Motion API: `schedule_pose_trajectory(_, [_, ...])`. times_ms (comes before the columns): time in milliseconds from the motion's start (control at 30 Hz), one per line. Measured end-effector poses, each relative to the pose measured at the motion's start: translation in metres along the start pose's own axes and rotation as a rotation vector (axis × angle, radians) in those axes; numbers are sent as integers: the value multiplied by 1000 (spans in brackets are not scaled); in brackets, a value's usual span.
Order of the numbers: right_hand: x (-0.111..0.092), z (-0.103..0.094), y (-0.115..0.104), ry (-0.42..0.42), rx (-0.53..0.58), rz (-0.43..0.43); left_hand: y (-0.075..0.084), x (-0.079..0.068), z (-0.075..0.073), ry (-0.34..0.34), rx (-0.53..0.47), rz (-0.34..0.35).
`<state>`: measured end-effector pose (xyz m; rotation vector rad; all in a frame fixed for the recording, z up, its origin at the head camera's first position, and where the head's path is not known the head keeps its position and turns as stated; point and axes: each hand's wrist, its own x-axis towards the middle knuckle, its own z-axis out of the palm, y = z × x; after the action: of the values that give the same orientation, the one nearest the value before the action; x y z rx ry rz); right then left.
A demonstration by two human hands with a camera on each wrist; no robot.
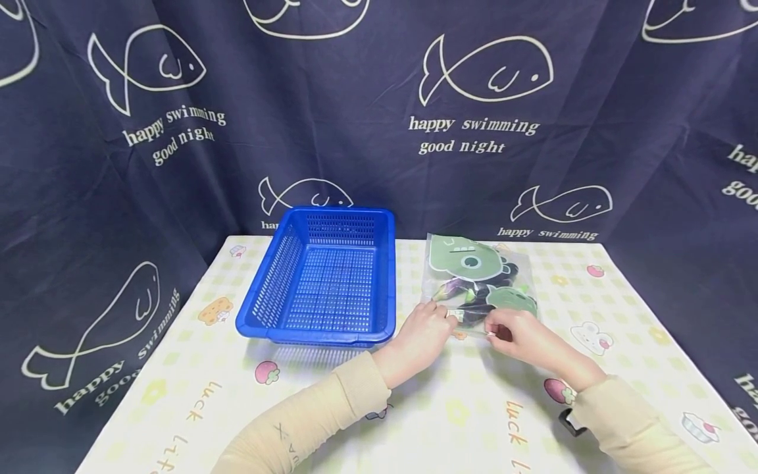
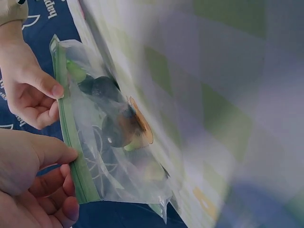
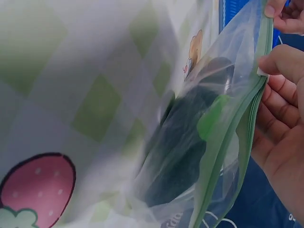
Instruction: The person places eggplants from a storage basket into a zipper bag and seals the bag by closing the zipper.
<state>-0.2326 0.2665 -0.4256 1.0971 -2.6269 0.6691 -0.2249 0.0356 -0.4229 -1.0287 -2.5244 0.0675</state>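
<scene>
A clear zip bag point(image 1: 462, 260) with green cartoon print lies on the table, its zip edge raised toward me. Dark, eggplant-like things point(image 3: 180, 147) with green parts show through the plastic. My left hand point(image 1: 428, 332) pinches the green zip strip point(image 2: 71, 123) between thumb and fingers. Beside it, my right hand point(image 1: 521, 332) pinches the white zip slider point(image 3: 261, 72) with thumb and forefinger. In the right wrist view the two strips stand apart below the slider, while between the hands they lie together.
Left of the bag stands a blue perforated basket point(image 1: 387, 316) with nothing visible inside. The table point(image 1: 462, 421) wears a pale checked cloth with printed fruit and cakes. Close behind its far edge hangs a dark blue fish-print curtain point(image 1: 379, 99).
</scene>
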Motion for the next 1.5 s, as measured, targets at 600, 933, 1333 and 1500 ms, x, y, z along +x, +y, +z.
schedule_pose_trajectory(600, [-12, -9, 9, -31, 24, -2, 0, -2, 1, -6, -2, -6])
schedule_pose_trajectory(933, [-20, -15, 15, -59, 15, 2, 0, -3, 1, -13, -11, -4])
schedule_pose_trajectory(1333, [-30, -21, 24, -46, 33, -24, -2, -5, 3, -9, -16, -10])
schedule_pose_trajectory(1500, [-36, -22, 29, -56, 57, -26, -2, -6, 5, -13, -9, -8])
